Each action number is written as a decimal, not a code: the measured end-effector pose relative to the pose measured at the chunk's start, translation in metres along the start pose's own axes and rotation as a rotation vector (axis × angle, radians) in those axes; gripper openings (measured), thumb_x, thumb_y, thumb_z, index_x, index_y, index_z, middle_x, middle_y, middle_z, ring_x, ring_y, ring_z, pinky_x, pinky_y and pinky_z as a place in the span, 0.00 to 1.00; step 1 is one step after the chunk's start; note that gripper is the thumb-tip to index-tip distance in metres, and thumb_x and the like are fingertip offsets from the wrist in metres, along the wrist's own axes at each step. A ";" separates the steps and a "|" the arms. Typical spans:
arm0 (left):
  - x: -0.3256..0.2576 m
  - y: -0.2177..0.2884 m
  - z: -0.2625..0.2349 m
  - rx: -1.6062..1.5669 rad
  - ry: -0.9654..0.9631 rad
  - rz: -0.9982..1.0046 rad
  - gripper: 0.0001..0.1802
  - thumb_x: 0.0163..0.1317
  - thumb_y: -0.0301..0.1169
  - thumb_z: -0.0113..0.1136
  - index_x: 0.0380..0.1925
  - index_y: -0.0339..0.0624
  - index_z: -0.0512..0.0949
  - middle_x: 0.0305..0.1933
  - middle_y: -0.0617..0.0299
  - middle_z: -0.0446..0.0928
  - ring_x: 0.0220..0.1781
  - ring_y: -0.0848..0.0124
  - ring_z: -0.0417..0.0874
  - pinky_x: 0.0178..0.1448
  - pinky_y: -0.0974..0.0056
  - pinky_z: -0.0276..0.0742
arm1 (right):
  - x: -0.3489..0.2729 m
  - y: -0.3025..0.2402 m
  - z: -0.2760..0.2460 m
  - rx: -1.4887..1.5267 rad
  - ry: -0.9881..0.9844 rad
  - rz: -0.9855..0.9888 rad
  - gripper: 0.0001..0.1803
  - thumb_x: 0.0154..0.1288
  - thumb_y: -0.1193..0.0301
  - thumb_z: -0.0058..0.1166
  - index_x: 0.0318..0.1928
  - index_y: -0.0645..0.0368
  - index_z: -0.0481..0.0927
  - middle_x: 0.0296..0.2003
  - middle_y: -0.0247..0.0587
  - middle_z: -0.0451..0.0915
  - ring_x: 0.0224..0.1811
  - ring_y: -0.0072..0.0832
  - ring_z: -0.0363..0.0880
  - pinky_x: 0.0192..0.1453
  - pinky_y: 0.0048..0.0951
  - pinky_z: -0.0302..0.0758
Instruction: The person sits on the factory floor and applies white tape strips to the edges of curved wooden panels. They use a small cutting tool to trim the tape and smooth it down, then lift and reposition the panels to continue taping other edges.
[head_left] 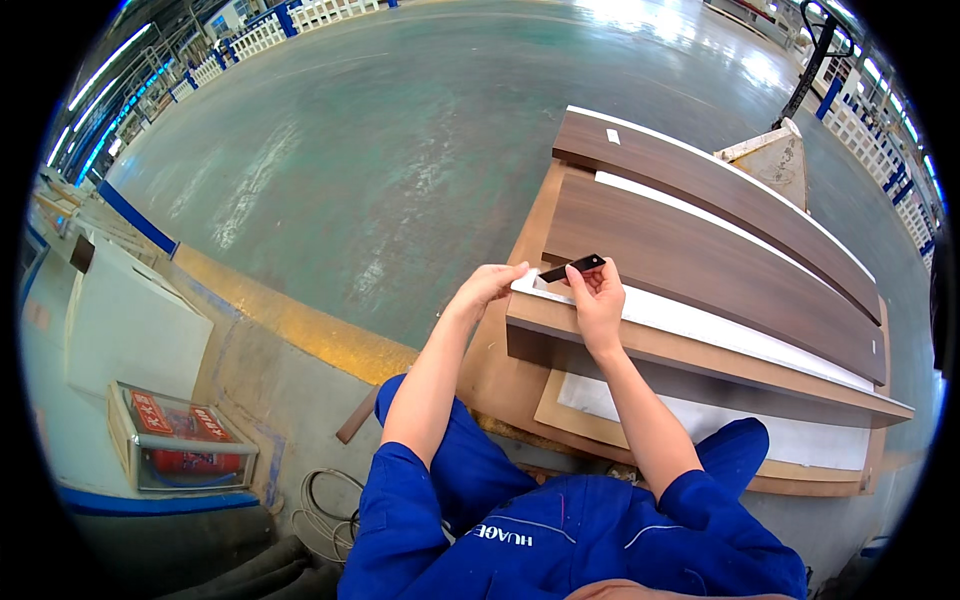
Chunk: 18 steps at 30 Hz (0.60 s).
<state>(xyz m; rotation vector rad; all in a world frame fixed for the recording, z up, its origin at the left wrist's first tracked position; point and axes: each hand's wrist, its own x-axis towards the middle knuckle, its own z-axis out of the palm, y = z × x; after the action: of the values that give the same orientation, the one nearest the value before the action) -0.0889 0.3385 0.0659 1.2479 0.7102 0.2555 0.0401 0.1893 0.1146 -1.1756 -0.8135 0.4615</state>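
My right hand point(598, 300) pinches a small flat black tool point(574, 268) with a hole near one end; its exact kind cannot be made out. The tool's other end reaches toward the left corner of a wood-brown panel point(760, 373) that stands on edge in front of me. White material point(690, 320) runs along the top of this panel. At that same corner, my left hand point(486, 288) grips the white end piece between thumb and fingers. Both hands are close together, with the tool between them.
Two dark brown boards point(700, 235) with white edges lie behind the panel on a larger brown base board point(490, 370). A pallet truck point(790, 150) stands beyond them. To the left are a case with a fire extinguisher point(195, 460) and a coiled cable point(328, 510) on the floor.
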 end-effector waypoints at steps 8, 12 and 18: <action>0.000 0.016 0.011 -0.295 0.117 0.213 0.12 0.58 0.34 0.65 0.39 0.38 0.80 0.37 0.65 0.81 0.38 0.78 0.80 0.45 0.72 0.74 | 0.000 0.001 0.000 0.017 0.014 -0.007 0.06 0.64 0.79 0.55 0.36 0.65 0.70 0.32 0.37 0.79 0.35 0.18 0.79 0.41 0.20 0.76; -0.001 0.018 0.011 -0.125 0.187 0.286 0.14 0.57 0.32 0.66 0.41 0.38 0.79 0.38 0.65 0.80 0.39 0.78 0.79 0.45 0.71 0.74 | -0.003 -0.008 0.001 -0.171 -0.043 -0.014 0.06 0.63 0.78 0.57 0.36 0.65 0.72 0.31 0.37 0.80 0.34 0.18 0.79 0.40 0.21 0.75; -0.010 0.029 0.012 -0.114 0.108 0.294 0.24 0.53 0.28 0.68 0.51 0.39 0.74 0.38 0.62 0.80 0.39 0.77 0.79 0.45 0.69 0.74 | -0.008 -0.019 -0.008 -0.446 -0.128 -0.094 0.06 0.60 0.78 0.58 0.35 0.64 0.74 0.29 0.39 0.82 0.34 0.20 0.80 0.41 0.23 0.75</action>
<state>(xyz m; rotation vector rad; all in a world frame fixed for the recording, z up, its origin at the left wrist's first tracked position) -0.0835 0.3328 0.0976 1.2338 0.5942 0.6012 0.0396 0.1719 0.1290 -1.5208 -1.1148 0.2853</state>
